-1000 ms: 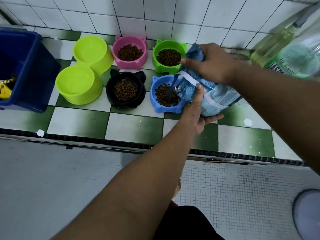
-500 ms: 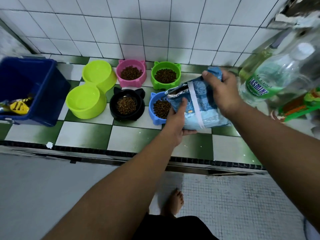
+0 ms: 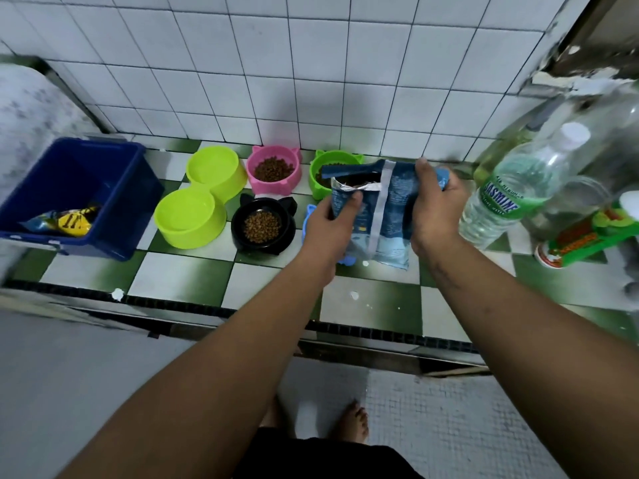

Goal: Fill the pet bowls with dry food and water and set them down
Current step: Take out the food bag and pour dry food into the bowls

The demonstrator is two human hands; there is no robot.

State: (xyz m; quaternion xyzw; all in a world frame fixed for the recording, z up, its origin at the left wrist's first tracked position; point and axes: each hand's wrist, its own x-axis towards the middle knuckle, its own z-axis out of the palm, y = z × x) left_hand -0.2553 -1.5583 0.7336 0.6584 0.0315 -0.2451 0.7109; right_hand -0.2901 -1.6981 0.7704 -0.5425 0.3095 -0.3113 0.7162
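Note:
A blue food bag (image 3: 383,216) stands upright on the checkered counter, its top open. My left hand (image 3: 328,226) grips its left edge and my right hand (image 3: 435,209) grips its right side. Kibble fills the pink bowl (image 3: 273,169) and the black bowl (image 3: 263,225). The green bowl (image 3: 320,174) also holds kibble and is partly behind the bag. Only a sliver of the blue bowl (image 3: 309,216) shows beside my left hand. The lime double bowl (image 3: 200,202) sits at the left; whether it holds water I cannot tell.
A dark blue bin (image 3: 79,198) with a yellow packet stands at the far left. A clear water bottle (image 3: 508,198) and other bottles crowd the right side, with a green and red package (image 3: 587,236) beside them. White tiled wall behind; counter edge (image 3: 207,305) in front.
The bag has been tipped back from pouring over the blue bowl to upright. Both hands shifted with it; my left hand now holds the bag's upper left edge.

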